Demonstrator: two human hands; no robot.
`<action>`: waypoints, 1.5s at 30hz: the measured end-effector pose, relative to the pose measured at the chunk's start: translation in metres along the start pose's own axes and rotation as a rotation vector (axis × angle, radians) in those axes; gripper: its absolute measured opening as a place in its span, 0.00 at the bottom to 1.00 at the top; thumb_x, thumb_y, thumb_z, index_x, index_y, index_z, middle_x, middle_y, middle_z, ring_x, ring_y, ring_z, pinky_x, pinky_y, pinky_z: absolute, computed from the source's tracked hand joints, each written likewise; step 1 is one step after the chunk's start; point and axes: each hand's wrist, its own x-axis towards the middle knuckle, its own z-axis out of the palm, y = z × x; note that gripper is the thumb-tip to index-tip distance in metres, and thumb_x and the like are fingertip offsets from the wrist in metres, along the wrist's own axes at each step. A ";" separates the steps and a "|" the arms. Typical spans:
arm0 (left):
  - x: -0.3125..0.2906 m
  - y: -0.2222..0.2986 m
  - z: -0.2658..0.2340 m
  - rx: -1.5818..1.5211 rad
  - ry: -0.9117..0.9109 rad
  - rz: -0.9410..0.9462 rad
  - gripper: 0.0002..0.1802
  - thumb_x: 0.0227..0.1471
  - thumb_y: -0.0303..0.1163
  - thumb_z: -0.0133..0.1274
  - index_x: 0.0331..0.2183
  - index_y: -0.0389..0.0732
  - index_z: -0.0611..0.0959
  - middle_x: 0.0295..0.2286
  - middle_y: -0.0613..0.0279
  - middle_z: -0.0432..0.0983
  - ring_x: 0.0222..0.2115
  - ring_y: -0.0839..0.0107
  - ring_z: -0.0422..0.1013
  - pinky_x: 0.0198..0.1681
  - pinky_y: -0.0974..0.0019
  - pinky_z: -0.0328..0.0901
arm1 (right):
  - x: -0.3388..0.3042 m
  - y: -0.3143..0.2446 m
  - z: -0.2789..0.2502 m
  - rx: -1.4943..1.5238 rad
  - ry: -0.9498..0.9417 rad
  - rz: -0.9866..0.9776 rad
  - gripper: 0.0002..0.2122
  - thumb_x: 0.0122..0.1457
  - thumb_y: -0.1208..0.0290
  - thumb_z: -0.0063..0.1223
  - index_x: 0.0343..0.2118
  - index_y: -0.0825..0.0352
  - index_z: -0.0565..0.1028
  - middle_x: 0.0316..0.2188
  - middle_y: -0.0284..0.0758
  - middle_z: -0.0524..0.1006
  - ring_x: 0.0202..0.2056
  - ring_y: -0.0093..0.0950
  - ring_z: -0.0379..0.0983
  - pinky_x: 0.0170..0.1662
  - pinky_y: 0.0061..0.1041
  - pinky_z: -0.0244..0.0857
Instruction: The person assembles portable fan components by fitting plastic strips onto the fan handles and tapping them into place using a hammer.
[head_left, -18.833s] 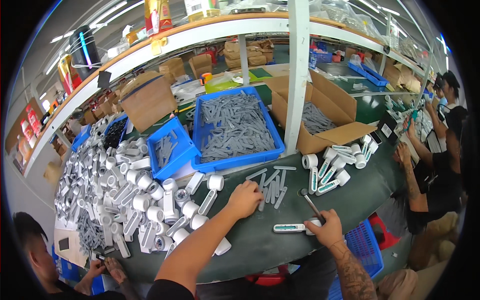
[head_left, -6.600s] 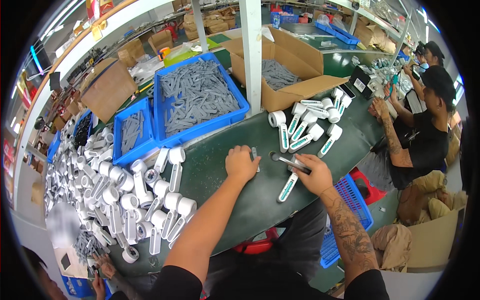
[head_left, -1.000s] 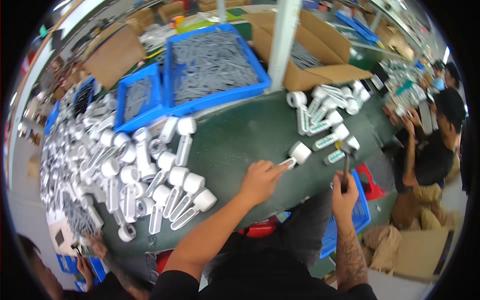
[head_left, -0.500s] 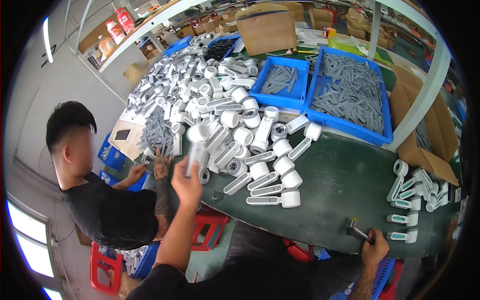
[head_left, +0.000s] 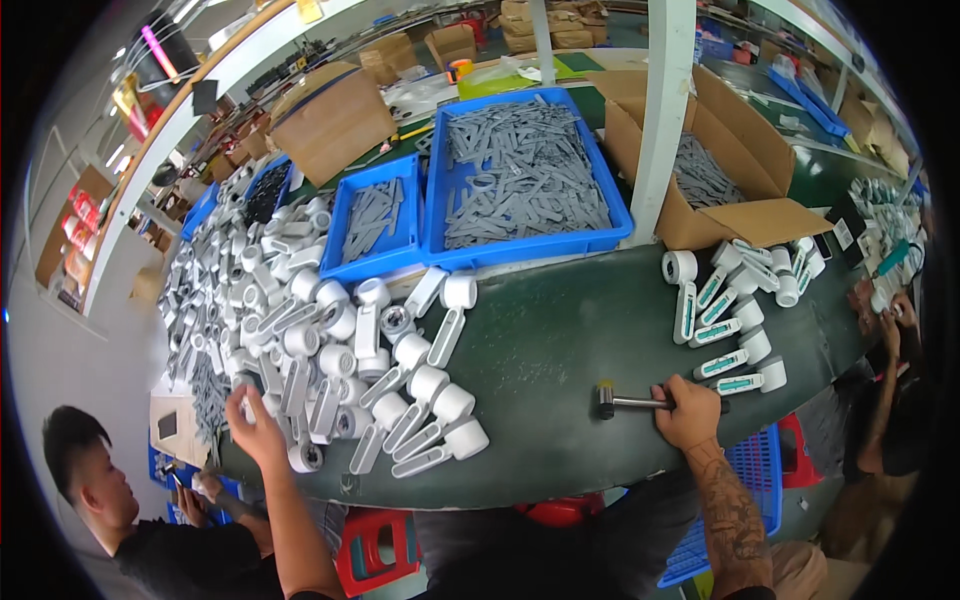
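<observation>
My left hand (head_left: pixel 258 428) is raised at the near left edge of a big heap of white handheld fans (head_left: pixel 300 340). Its fingers are apart and partly curled, with no fan visible in them. Close to it lies a loose fan (head_left: pixel 306 457) at the heap's front. My right hand (head_left: pixel 690 412) is closed around the handle of a small hammer (head_left: pixel 606 401), which lies low over the green table, head pointing left. Beyond this hand sits a group of white fans (head_left: pixel 738 384) with turquoise strips showing in their handles.
Two blue trays (head_left: pixel 432 240) of grey strips stand at the back, beside an open carton (head_left: pixel 735 222) of similar strips. A white post (head_left: pixel 662 130) rises there. A co-worker (head_left: pixel 85 480) sits at left; another person's hands (head_left: pixel 895 320) work at far right.
My left hand has moved left toward the heap, and the fan it held is no longer seen in it. My right hand has brought the hammer further over the table. The view has swung right.
</observation>
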 end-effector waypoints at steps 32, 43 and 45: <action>0.024 0.453 0.607 0.251 -0.956 0.594 0.48 0.50 0.41 0.66 0.72 0.61 0.69 0.61 0.49 0.78 0.62 0.50 0.75 0.65 0.48 0.70 | 0.023 0.006 -0.009 0.037 -0.178 -0.006 0.15 0.54 0.67 0.73 0.22 0.60 0.72 0.16 0.33 0.68 0.16 0.36 0.69 0.20 0.37 0.60; 0.004 0.393 0.444 -0.093 -0.972 0.549 0.42 0.45 0.38 0.69 0.64 0.57 0.76 0.51 0.40 0.84 0.54 0.42 0.79 0.59 0.48 0.73 | 0.006 0.005 -0.003 0.020 -0.026 0.035 0.13 0.59 0.62 0.68 0.25 0.59 0.73 0.20 0.34 0.74 0.21 0.41 0.74 0.24 0.41 0.65; 0.023 0.383 0.436 -0.204 -0.848 0.553 0.42 0.45 0.38 0.70 0.64 0.56 0.76 0.47 0.35 0.85 0.50 0.41 0.81 0.56 0.49 0.74 | 0.003 0.002 -0.002 0.018 -0.036 0.055 0.12 0.59 0.61 0.66 0.27 0.59 0.74 0.21 0.34 0.76 0.24 0.42 0.76 0.26 0.43 0.67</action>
